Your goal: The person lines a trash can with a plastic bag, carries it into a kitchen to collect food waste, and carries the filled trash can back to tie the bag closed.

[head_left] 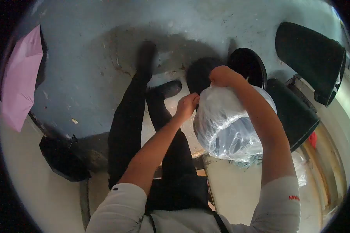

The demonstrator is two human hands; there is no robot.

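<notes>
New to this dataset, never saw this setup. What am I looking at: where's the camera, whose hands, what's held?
One fisheye camera sits on a person's head and looks down, so you see their own arms, dark trousers and shoes. No robot here. Both hands grip the top of a clear plastic bag: the left hand at its near edge, the right hand higher up. Behind the bag stand dark bins, one tipped on its side. A pink umbrella lies open on the grey floor at left.

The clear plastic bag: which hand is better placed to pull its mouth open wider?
Probably the left hand: it pinches the near edge of the clear plastic bag, with a free forearm. The right hand grips the top, carrying it.
</notes>
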